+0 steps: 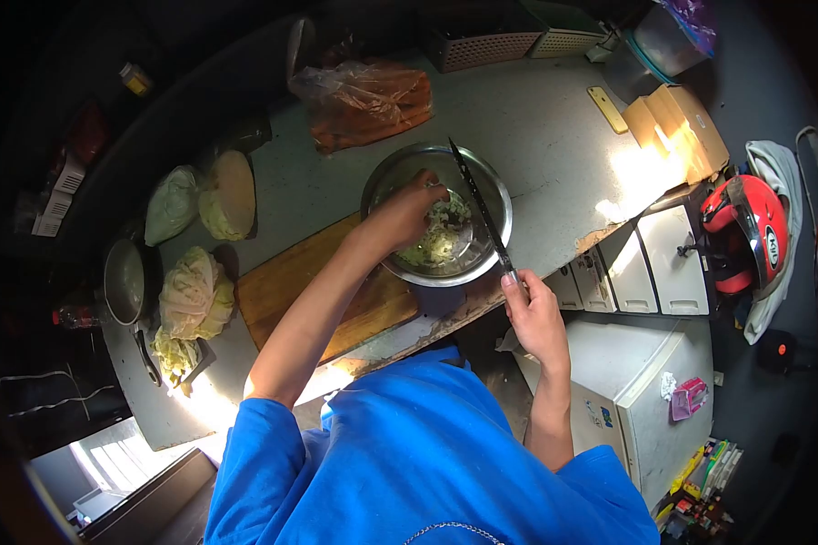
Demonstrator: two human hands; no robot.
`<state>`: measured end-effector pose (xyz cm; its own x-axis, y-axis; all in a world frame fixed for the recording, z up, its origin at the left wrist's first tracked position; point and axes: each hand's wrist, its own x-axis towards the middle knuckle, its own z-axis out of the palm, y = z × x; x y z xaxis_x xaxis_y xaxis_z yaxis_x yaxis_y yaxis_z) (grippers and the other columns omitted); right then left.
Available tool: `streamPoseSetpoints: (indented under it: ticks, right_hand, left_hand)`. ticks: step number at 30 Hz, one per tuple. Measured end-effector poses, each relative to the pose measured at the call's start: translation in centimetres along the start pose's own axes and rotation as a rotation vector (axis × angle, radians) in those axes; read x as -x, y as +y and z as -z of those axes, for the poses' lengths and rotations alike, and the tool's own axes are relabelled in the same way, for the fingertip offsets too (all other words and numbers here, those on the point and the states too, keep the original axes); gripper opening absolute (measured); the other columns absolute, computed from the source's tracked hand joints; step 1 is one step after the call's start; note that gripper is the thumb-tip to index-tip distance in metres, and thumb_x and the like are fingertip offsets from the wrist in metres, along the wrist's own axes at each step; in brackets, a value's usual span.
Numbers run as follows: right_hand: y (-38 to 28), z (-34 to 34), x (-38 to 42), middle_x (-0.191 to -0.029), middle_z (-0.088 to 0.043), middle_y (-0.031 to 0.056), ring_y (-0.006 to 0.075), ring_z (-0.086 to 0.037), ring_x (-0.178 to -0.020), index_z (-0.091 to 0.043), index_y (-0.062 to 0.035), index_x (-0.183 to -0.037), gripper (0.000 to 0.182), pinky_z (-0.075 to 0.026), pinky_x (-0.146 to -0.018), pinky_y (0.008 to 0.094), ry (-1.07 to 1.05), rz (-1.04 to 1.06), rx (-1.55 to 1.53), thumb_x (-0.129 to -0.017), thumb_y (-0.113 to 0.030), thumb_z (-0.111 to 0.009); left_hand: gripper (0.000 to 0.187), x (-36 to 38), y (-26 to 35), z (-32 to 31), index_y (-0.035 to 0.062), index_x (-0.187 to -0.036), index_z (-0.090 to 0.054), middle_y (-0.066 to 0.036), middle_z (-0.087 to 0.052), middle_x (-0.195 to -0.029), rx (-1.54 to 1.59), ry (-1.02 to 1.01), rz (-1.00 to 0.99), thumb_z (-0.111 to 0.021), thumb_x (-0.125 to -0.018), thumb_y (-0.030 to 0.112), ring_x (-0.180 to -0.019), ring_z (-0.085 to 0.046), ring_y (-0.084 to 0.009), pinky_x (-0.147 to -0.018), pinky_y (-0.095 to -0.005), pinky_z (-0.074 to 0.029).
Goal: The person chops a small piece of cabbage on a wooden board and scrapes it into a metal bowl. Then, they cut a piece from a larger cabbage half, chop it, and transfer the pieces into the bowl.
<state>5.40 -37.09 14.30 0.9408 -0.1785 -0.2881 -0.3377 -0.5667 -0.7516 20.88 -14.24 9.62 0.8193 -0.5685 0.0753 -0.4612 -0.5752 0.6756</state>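
A metal bowl (503, 195) stands near the table's front edge with chopped pale-green cabbage (441, 238) in it. My left hand (415, 211) reaches inside over the cabbage, its fingers curled; what they hold, if anything, is hidden. In my right hand (538, 320) is a kitchen knife (482, 207), gripped by its handle at the bowl's right side. Its long dark blade has pale bits stuck on it and slants up across the bowl's right rim. Partly under my left forearm lies a wooden cutting board (282, 282), left of the bowl.
Cabbages (191, 295) and a frying pan (125, 282) lie at the table's left. Behind the bowl is a plastic bag of carrots (373, 104). A phone (607, 110) and a cardboard box (680, 132) are at the back right. Beyond the right edge are drawers (673, 259) and a red helmet (756, 227).
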Motion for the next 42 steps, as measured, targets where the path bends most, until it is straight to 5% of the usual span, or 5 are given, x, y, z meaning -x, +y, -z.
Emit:
streamPoseSetpoints:
  ticks: [7, 14, 18, 30, 42]
  right_hand:
    - [-0.4, -0.1, 0.2, -0.062, -0.056, 0.002, 0.0097, -0.053, -0.054, -0.066, 0.0, -0.102, 0.041, -0.042, -0.052, 0.0289, -0.044, -0.02, -0.162, -0.107, -0.039, -0.053]
    - [-1.9, -3.4, 2.3, -0.062, -0.055, 0.0, 0.0064, -0.053, -0.054, -0.068, -0.0011, -0.095, 0.038, -0.042, -0.05, 0.0269, -0.408, -0.018, -0.232, -0.107, -0.035, -0.056]
    - [-0.9, -7.4, 2.9, -0.072, -0.064, 0.0245, 0.0436, -0.065, -0.069, -0.067, 0.0028, -0.101, 0.036, -0.049, -0.064, 0.0447, -0.516, 0.123, 0.122, -0.103, -0.032, -0.058]
    - [2.3, -11.7, 4.8, -0.079, -0.066, 0.0309, 0.0521, -0.065, -0.083, -0.067, 0.001, -0.105, 0.035, -0.05, -0.07, 0.0531, -0.376, 0.151, 0.224, -0.104, -0.032, -0.055]
    - [1.7, -12.8, 5.3, -0.064, -0.061, 0.0169, 0.0245, -0.059, -0.058, -0.069, 0.0027, -0.097, 0.043, -0.047, -0.061, 0.0381, -0.613, 0.123, 0.053, -0.105, -0.038, -0.057]
  left_hand:
    - [0.028, 3.3, 1.0, 1.8, 0.0056, -0.12, -0.068, -0.018, -0.06, -0.141, 0.112, 0.262, -0.114, -0.069, -0.092, 0.008, -0.126, -0.06, -0.0374, -0.104, -0.0434, -0.049]
    - [0.026, 20.0, -0.9, 3.3, 0.0012, -0.121, -0.069, -0.022, -0.065, -0.131, 0.087, 0.805, 0.423, -0.062, -0.1, 0.015, -0.122, -0.063, -0.0377, -0.104, -0.0427, -0.05]
    - [0.048, 27.7, -3.8, -3.6, -0.0042, -0.138, -0.055, -0.028, -0.054, -0.143, 0.083, 0.8, 0.47, -0.063, -0.1, 0.024, -0.134, -0.052, -0.0427, -0.113, -0.0491, -0.042]
    - [0.058, 23.9, -2.8, -7.9, -0.0053, -0.153, -0.036, -0.023, -0.039, -0.158, -0.395, 0.469, 0.563, -0.048, -0.103, 0.021, -0.15, -0.035, -0.0344, -0.124, -0.0555, -0.02]
    - [0.053, 23.7, -1.5, -5.8, -0.0015, -0.153, -0.039, -0.019, -0.039, -0.16, -0.359, 0.479, 0.497, -0.045, -0.104, 0.016, -0.151, -0.033, -0.0342, -0.124, -0.0569, -0.021]
